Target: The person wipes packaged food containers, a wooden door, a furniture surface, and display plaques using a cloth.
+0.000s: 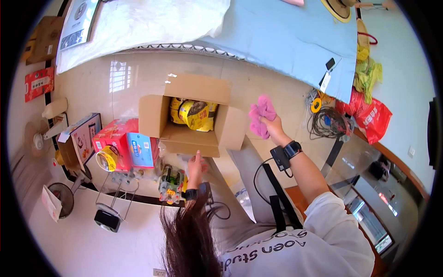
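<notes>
Right hand (pixel 274 128) grips pink cloth (pixel 262 111) beside open carton (pixel 191 141).

Likely home: tiled floor (pixel 258 81), straw hat (pixel 340 10), red plastic bag (pixel 373 121).

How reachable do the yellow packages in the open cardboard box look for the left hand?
Probably yes: the left hand is by the near flap of the cardboard box, the flaps are spread open, and nothing visible blocks the yellow packages. It would just have to pass over that flap.
</notes>
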